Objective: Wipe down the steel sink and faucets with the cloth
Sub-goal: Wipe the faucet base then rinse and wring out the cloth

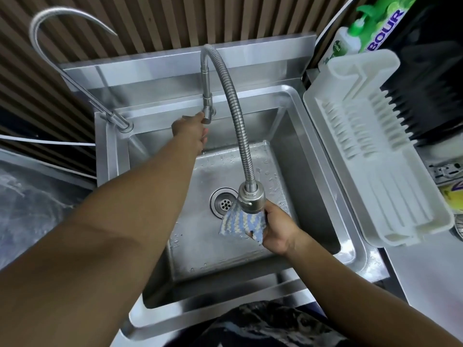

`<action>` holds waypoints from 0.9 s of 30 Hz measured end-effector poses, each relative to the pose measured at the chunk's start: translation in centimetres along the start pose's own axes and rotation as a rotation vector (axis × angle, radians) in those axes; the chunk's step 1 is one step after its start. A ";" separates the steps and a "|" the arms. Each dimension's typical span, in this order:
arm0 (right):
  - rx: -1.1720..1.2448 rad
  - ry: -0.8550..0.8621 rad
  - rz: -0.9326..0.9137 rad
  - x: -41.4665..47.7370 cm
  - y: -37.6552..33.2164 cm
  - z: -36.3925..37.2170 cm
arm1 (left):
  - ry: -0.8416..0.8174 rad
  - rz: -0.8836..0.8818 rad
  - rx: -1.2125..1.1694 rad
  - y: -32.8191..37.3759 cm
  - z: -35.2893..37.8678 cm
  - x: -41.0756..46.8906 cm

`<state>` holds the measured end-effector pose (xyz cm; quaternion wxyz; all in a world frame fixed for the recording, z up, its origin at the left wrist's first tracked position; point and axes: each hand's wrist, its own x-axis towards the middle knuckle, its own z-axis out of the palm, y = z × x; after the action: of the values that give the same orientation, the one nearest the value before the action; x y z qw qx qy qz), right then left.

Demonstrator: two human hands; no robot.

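Two arms extended: left hand [191,131] touches faucet [207,96], right hand [278,231] grips cloth [240,222].

The cloth [241,225] is patterned in blue and cream zigzag stripes. The sink [323,136] and the faucet hose [235,106] are finished in silver-grey. The dish rack [375,156] at the sink's right edge is coloured white; the wall panelling [155,18] behind is striped brown and black.

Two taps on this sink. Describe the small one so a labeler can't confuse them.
Find the steel sink, then its back left corner. The thin tap stands there on a round base. Unlike the ribbed, bendy faucet at the back middle, its tube is smooth and slim, rising in a high arch.
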<state>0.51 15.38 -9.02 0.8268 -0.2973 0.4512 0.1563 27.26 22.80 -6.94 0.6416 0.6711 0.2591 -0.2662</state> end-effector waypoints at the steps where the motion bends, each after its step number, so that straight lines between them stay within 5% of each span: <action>1: -0.011 0.002 0.001 -0.1 -0.1 0.1 | 0.063 0.073 0.039 -0.1 0.3 0.1; 5: -0.032 -0.006 0.001 -0.3 -0.3 0.5 | 0.312 0.481 0.537 -0.5 1.7 -1.9; 8: -0.072 0.008 -0.009 -0.3 -0.4 0.6 | 0.242 0.729 0.918 -1.5 1.0 -3.8; 11: -0.131 0.019 -0.031 -0.5 -0.7 0.9 | -0.081 0.808 1.167 -2.7 -3.4 -4.2; 15: -0.160 -0.003 -0.008 -1.2 -0.4 1.1 | -0.806 0.603 1.264 -8.3 -9.4 -8.7; 17: -0.205 -0.001 -0.011 -1.5 0.3 1.3 | -0.928 0.676 1.300 -12.1 -10.1 -11.5; 21: -0.366 -0.003 -0.007 -1.8 2.9 1.8 | -0.628 0.692 1.380 -16.7 -9.1 -14.6; 25: -0.658 -0.025 -0.188 -3.5 3.3 1.2 | -0.310 0.736 1.472 -17.0 -9.1 -16.5; 27: -0.558 -0.090 -0.149 -4.0 2.8 0.1 | -0.255 0.796 1.493 -16.1 -9.7 -17.2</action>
<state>-3.09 17.68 -6.56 0.7417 -0.5381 0.3304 0.2263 3.90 33.07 -6.39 0.1013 0.9238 -0.3133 -0.1956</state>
